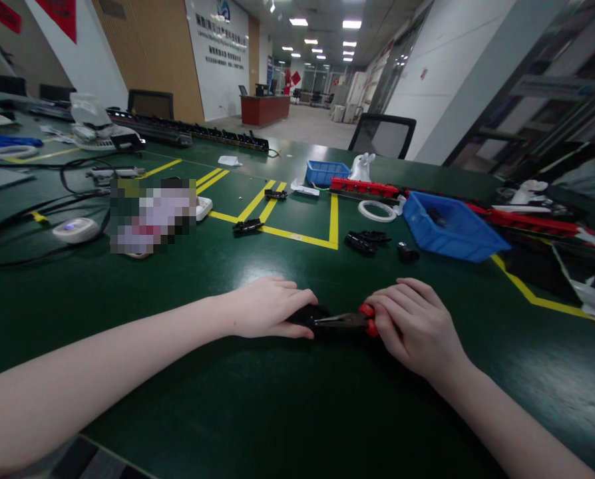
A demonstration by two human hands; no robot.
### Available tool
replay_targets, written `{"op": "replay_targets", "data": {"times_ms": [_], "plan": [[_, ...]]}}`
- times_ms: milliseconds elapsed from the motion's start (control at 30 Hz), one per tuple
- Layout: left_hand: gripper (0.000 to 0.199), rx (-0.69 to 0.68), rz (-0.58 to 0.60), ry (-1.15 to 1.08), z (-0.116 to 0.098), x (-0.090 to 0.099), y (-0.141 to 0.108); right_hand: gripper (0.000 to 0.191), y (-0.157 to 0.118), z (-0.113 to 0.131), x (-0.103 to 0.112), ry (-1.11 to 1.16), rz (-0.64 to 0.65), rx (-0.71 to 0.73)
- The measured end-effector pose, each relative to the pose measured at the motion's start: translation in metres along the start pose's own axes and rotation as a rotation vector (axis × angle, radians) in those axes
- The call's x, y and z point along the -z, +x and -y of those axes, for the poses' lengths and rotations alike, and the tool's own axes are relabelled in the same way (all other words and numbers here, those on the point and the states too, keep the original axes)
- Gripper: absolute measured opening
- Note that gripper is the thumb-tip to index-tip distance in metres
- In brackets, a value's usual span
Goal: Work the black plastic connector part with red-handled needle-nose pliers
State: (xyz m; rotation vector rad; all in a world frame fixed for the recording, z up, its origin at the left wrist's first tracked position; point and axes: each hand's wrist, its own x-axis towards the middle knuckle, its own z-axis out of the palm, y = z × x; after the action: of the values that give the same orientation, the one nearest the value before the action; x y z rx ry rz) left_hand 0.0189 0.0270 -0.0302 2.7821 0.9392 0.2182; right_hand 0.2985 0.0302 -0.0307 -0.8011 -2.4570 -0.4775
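Black part [305, 315] partly behind left fingers [301, 299]

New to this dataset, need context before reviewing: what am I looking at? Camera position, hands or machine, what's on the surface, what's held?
No machine here: a person is working bare-handed. The single picture comes from a camera worn on their head, looking forward and down.

The left hand holds a small black piece, partly hidden by the fingers. The right hand grips red-handled pliers, their tip at that piece.

Both are over a green table marked with yellow tape. Beyond the hands lie loose black parts, a white ring, a small blue bin and a larger blue bin. To the left, one item is pixelated, so I can't identify it.
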Motion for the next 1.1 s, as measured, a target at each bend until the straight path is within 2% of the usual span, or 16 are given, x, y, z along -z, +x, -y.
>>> {"op": "replay_targets", "data": {"times_ms": [400,1100], "plan": [[0.043,-0.018,-0.018,-0.017,0.0011,-0.0006,-0.0007,0.018,-0.0016,-0.0028,-0.001,0.048,0.001,-0.023],[0.043,-0.004,-0.008,-0.008,0.0,0.0001,-0.0003,0.021,-0.0001,0.0024,-0.0019,0.097,0.028,-0.06]]}}
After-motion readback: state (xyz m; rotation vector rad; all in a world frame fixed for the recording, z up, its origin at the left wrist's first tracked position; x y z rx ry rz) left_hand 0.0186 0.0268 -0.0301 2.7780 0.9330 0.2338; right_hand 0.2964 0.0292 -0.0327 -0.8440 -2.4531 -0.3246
